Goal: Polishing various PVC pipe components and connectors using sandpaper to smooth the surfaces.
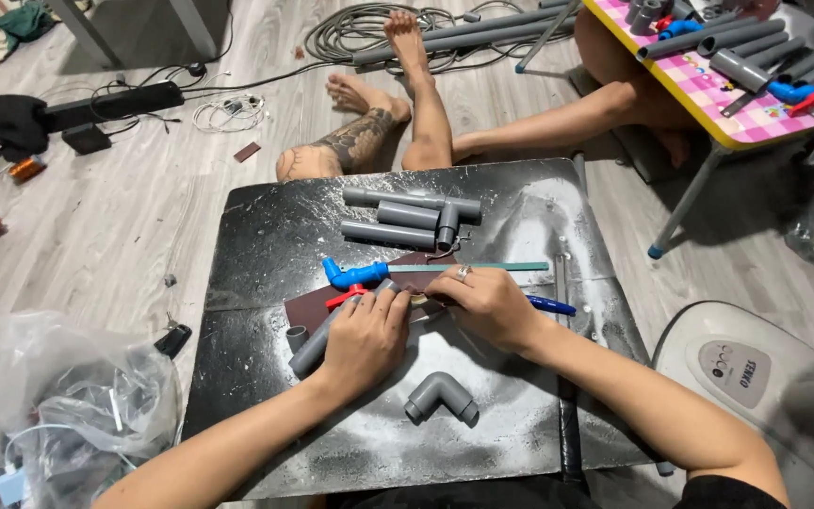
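Observation:
My left hand (365,339) grips a grey plastic pipe (311,351) that lies slanted on a dark brown sheet (305,309). My right hand (484,303), with a ring on one finger, presses down at the pipe's upper end, fingers closed over something small that I cannot make out. A blue valve with a red handle (350,277) sits just beyond my left fingers. A long green ruler (482,267) lies past my right hand, and a blue pen (551,305) pokes out beside it. A grey elbow fitting (440,396) rests near my forearms.
The work lies on a black low table (256,236). Several grey pipe pieces and a tee (412,217) lie at its far side. Another person's legs (398,123) stretch beyond it. A pink checked table (708,90) holds more pipes. A plastic bag (58,396) and a white appliance (746,368) flank me.

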